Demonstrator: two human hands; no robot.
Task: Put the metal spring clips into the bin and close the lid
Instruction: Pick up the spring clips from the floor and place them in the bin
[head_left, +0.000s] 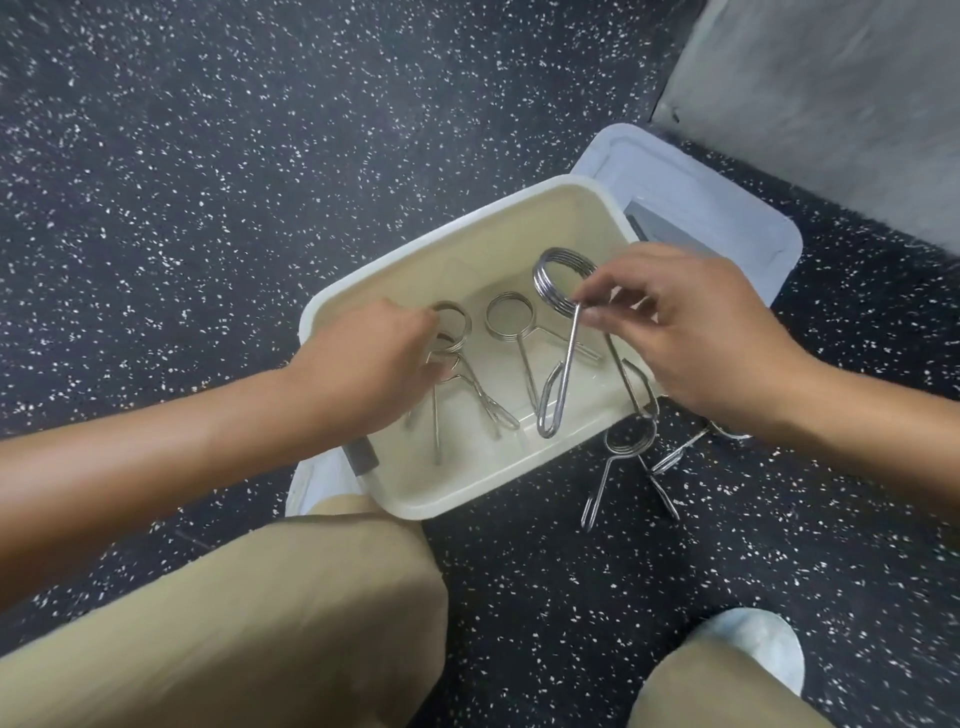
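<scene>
A cream plastic bin (467, 234) stands open on the speckled floor, its pale blue lid (727, 202) lying behind it to the right. My right hand (691, 332) pinches a metal spring clip (558, 332) above the bin, coil up and handle down. My left hand (374, 358) reaches into the bin's left side, fingers around a spring clip (457, 332) there. Another clip (511, 317) lies flat on the bin's floor. Two more clips (621, 452) (685, 447) lie on the floor by the bin's right corner.
Black rubber floor with white specks (182, 182) all around. A grey wall panel (831, 104) rises at the upper right. My knees in tan trousers (260, 623) and a light shoe (753, 649) fill the foreground. A small black latch (361, 453) sits on the bin's near-left rim.
</scene>
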